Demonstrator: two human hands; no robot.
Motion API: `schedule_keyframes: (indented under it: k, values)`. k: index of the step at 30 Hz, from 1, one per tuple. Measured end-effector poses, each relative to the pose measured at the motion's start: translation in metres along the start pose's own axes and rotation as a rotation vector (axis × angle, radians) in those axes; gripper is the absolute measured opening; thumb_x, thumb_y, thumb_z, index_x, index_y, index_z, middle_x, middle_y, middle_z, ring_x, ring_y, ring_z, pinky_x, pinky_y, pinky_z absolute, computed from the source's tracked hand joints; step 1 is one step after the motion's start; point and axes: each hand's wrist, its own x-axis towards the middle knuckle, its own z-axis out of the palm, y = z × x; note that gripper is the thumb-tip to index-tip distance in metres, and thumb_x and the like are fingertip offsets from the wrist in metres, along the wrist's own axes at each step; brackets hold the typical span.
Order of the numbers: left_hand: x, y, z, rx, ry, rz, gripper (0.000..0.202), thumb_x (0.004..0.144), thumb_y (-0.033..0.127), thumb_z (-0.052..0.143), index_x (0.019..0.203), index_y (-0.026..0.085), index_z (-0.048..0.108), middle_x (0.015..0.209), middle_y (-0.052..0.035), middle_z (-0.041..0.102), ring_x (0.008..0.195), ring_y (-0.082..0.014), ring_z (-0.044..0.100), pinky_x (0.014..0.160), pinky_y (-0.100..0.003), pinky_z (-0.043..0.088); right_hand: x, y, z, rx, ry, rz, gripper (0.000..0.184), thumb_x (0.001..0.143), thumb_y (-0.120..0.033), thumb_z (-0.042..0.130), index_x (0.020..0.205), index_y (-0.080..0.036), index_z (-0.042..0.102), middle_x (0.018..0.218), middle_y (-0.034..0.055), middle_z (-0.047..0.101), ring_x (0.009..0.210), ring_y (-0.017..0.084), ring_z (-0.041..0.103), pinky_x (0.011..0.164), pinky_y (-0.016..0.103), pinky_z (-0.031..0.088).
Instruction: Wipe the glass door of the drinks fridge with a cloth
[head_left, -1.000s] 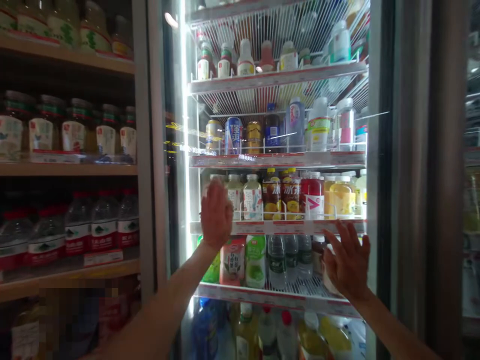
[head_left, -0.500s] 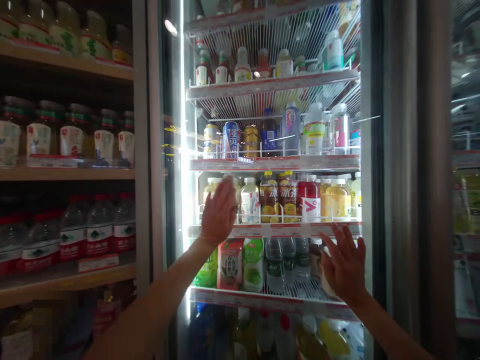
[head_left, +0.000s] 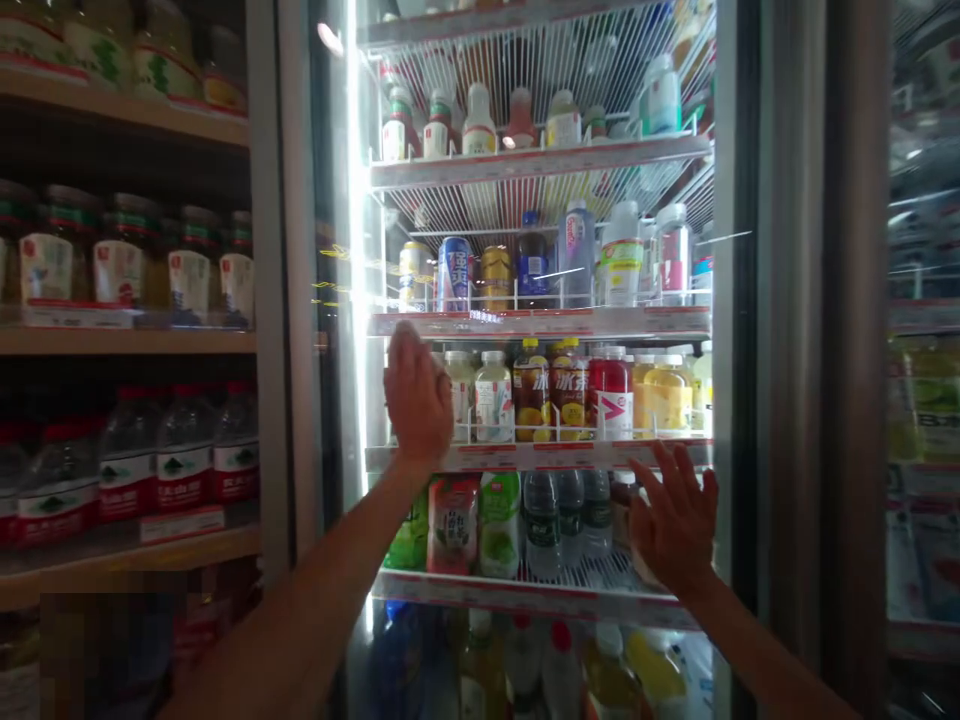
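My left hand [head_left: 418, 395] is raised in front of the left part of a lit drinks fridge, its fingers stretched out and close together, holding nothing. It covers part of a row of white-capped bottles [head_left: 493, 396]. Lower and to the right, my right hand [head_left: 675, 520] has its fingers spread, also without anything in it. Its fingertips overlap the price strip [head_left: 600, 456] of a shelf. Reflections show a glass door [head_left: 536, 275] between me and the drinks. I cannot tell whether either palm touches the glass.
Iced tea bottles [head_left: 531, 395], a red drink bottle [head_left: 611, 395] and yellow drinks stand on the middle shelf. Cartons [head_left: 452, 525] and water bottles [head_left: 544, 525] are below. Left of the metal frame [head_left: 281, 300], wooden shelves [head_left: 127, 341] carry jars and red-capped bottles.
My left hand has moved left and slightly up across the front of the fridge. My right hand stays almost in place over the shelf edge. The view has shifted slightly.
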Motion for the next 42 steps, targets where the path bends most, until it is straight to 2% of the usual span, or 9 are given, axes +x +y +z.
schedule_keyframes:
  k: [4,9,14,19,24,28,33,38,42]
  values:
    - [-0.002,0.018,0.002,-0.048,-0.223,0.369,0.050,0.089,0.023,0.040,0.138,0.020,0.034,0.143,-0.0056,0.039,0.138,-0.0188,0.023,0.113,-0.040,0.023,0.001,0.000,-0.001,0.008,-0.019,0.000,0.036,0.088,-0.028,0.043,0.123,-0.025,0.051,0.142,0.0060,0.040,0.135,0.026,0.029,0.111,0.052,0.014]
    - [-0.002,0.026,0.001,0.025,-0.026,0.047,0.053,0.088,0.020,0.039,0.140,0.012,0.029,0.149,-0.0125,0.026,0.140,-0.0207,0.013,0.113,-0.041,0.021,0.001,0.001,-0.002,-0.008,0.000,-0.016,0.039,0.086,-0.024,0.044,0.125,-0.026,0.049,0.143,0.0050,0.038,0.136,0.025,0.028,0.112,0.051,0.013]
    - [-0.005,0.048,0.006,-0.077,-0.297,0.616,0.054,0.088,0.021,0.038,0.141,0.022,0.026,0.147,-0.0020,0.032,0.139,-0.0151,0.016,0.115,-0.036,0.017,0.001,0.005,-0.002,-0.064,-0.013,-0.089,0.044,0.084,-0.020,0.047,0.128,-0.025,0.046,0.145,0.0058,0.035,0.136,0.026,0.027,0.112,0.051,0.014]
    - [0.014,0.059,0.017,-0.030,-0.160,0.154,0.054,0.090,0.022,0.036,0.142,0.016,0.025,0.149,-0.0083,0.027,0.140,-0.0204,0.013,0.113,-0.043,0.020,0.002,0.005,-0.002,-0.072,-0.001,-0.105,0.045,0.084,-0.018,0.047,0.128,-0.023,0.045,0.146,0.0069,0.034,0.137,0.026,0.026,0.112,0.051,0.013]
    - [0.026,0.071,0.023,-0.135,-0.360,0.723,0.053,0.090,0.022,0.036,0.142,0.022,0.025,0.147,-0.0008,0.032,0.139,-0.0167,0.019,0.114,-0.039,0.021,0.002,0.003,-0.005,-0.077,-0.046,-0.109,0.044,0.084,-0.016,0.045,0.128,-0.022,0.045,0.146,0.0075,0.033,0.138,0.026,0.023,0.112,0.051,0.013]
    - [0.038,0.082,0.030,-0.075,-0.202,0.253,0.055,0.090,0.020,0.033,0.143,0.016,0.022,0.148,-0.0078,0.028,0.140,-0.0220,0.016,0.113,-0.045,0.022,0.004,0.006,-0.017,-0.020,-0.094,-0.105,0.045,0.085,-0.015,0.043,0.129,-0.018,0.043,0.146,0.0109,0.032,0.138,0.026,0.023,0.111,0.050,0.018]
    - [0.044,0.108,0.038,-0.194,-0.456,0.921,0.050,0.089,0.022,0.037,0.139,0.021,0.031,0.148,0.0008,0.029,0.138,-0.0146,0.020,0.113,-0.034,0.023,0.005,0.025,-0.049,0.020,-0.054,-0.103,0.049,0.085,-0.017,0.044,0.133,-0.022,0.038,0.145,0.0110,0.034,0.134,0.026,0.032,0.108,0.049,0.028]
    - [0.060,0.147,0.060,-0.145,-0.298,0.451,0.045,0.090,0.021,0.035,0.134,0.015,0.039,0.148,-0.0065,0.030,0.139,-0.0225,0.019,0.111,-0.043,0.023,0.005,0.046,-0.083,0.029,-0.002,-0.100,0.053,0.084,-0.015,0.044,0.136,-0.024,0.035,0.143,0.0116,0.036,0.130,0.027,0.038,0.101,0.050,0.038]
    - [0.067,0.190,0.075,-0.254,-0.423,0.925,0.044,0.089,0.017,0.034,0.133,0.018,0.040,0.148,-0.0005,0.031,0.138,-0.0158,0.022,0.111,-0.035,0.024,0.005,0.059,-0.100,-0.002,0.014,-0.073,0.055,0.083,-0.014,0.046,0.136,-0.024,0.036,0.144,0.0111,0.035,0.130,0.029,0.038,0.102,0.052,0.037]
